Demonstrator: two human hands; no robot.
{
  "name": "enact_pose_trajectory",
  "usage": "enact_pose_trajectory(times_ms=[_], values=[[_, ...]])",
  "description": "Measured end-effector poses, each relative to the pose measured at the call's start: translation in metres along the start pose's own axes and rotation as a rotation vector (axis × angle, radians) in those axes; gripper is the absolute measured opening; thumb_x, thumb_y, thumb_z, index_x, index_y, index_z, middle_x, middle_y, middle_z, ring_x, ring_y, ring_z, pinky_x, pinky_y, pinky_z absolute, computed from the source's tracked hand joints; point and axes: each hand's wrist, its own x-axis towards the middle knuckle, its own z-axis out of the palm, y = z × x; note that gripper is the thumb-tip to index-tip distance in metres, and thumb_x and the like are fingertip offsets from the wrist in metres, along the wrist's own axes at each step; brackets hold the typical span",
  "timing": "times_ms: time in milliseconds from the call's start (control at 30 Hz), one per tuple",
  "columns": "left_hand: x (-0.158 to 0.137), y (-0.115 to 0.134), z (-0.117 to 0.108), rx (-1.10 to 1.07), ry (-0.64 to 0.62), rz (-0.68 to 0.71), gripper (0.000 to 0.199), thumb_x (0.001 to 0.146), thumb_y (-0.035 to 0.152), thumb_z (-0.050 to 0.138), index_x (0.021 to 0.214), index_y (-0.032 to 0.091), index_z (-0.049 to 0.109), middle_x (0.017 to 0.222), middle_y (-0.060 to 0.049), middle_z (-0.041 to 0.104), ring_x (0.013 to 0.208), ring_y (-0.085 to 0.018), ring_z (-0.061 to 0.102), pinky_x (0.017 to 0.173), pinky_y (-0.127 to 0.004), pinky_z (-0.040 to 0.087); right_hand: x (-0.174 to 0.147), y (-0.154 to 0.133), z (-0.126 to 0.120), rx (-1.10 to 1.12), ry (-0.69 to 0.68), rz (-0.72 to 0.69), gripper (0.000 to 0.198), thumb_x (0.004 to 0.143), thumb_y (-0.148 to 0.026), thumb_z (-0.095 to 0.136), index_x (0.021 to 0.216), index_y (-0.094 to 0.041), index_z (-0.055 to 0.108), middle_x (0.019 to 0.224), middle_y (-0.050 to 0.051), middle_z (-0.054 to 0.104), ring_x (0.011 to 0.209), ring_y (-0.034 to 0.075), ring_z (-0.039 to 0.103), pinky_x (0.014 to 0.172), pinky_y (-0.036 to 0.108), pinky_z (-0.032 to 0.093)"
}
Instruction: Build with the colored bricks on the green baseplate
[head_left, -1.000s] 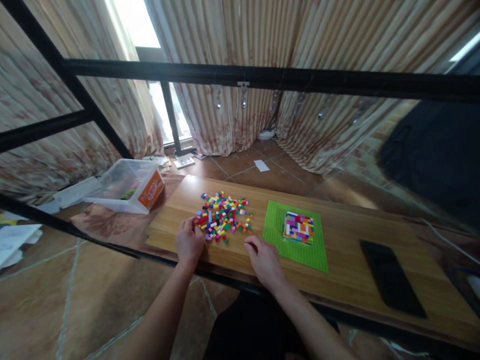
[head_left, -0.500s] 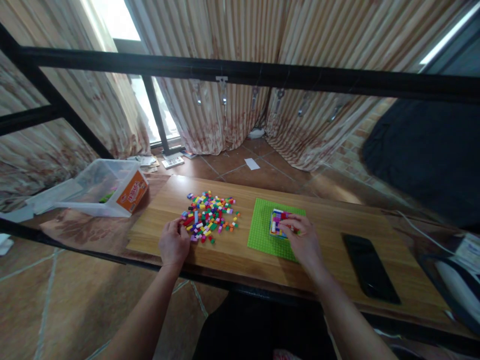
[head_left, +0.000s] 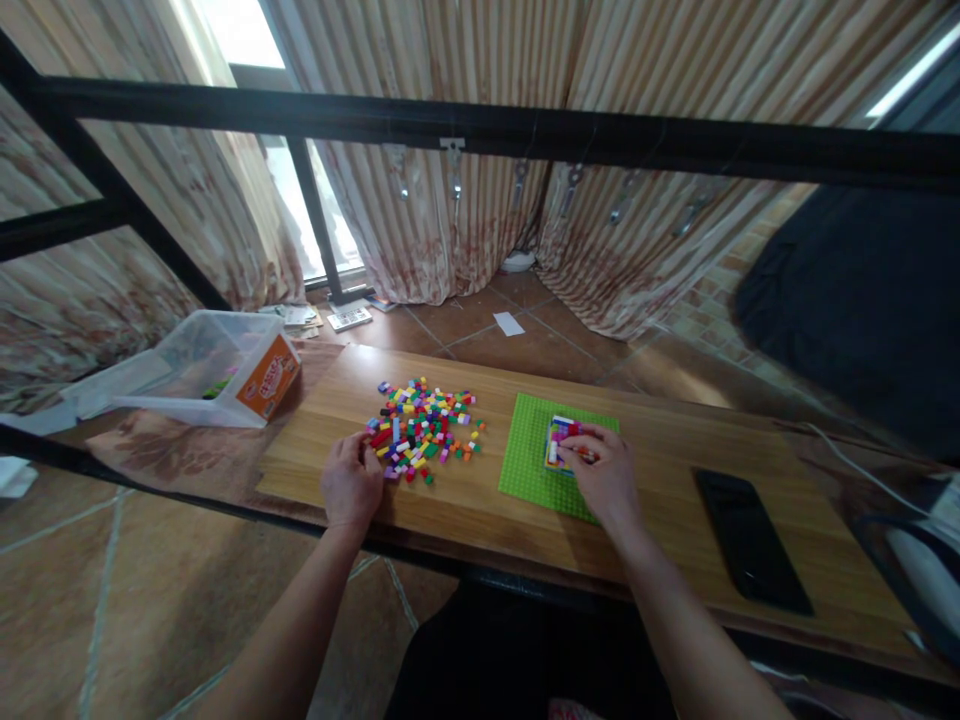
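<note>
A small block built of colourful toy bricks [head_left: 555, 448] sits on a green baseplate [head_left: 523, 460]. My right hand [head_left: 606, 472] reaches over the block's right side, thumb and index finger pinched together at its top. Whatever lies between those fingertips is hidden. To the left, a loose pile of toy bricks [head_left: 424, 425] in many colours is spread on the wooden board. My left hand [head_left: 352, 482] rests at the near left edge of that pile, fingers curled in and bunched. I cannot see what, if anything, they hold.
A black phone [head_left: 752, 540] lies on the wooden board [head_left: 667, 440], right of the baseplate. Beyond the board's left end stands a clear plastic box [head_left: 202, 365] with an orange label. A black metal bar [head_left: 480, 118] crosses above the far side, with curtains behind.
The whole view has shifted slightly. My right fingers have moved a little on top of the brick block; my left hand stays by the pile.
</note>
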Motion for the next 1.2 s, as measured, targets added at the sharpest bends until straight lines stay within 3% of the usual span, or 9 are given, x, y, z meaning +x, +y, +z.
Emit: enact_pose_trajectory(times_ms=[300, 1200], values=[[-0.001, 0.000, 0.000, 0.009, 0.000, -0.008, 0.026, 0.086, 0.023, 0.047, 0.103, 0.019, 0.066, 0.100, -0.009, 0.065, 0.091, -0.022, 0.061, 0.080, -0.033, 0.048, 0.000, 0.006, -0.005, 0.033, -0.007, 0.029, 0.021, 0.078, -0.040, 0.061, 0.083, -0.023, 0.071, 0.109, 0.008, 0.062, 0.102, 0.023, 0.054, 0.093, 0.043, 0.038], [-0.001, 0.001, 0.000, 0.007, 0.001, -0.010, 0.026, 0.086, 0.023, 0.046, 0.103, 0.018, 0.066, 0.100, -0.009, 0.065, 0.093, -0.023, 0.061, 0.083, -0.034, 0.048, -0.001, -0.005, 0.005, 0.018, 0.037, 0.077, 0.018, 0.076, -0.034, 0.059, 0.071, -0.021, 0.070, 0.106, 0.010, 0.062, 0.105, 0.026, 0.051, 0.094, 0.044, 0.037]])
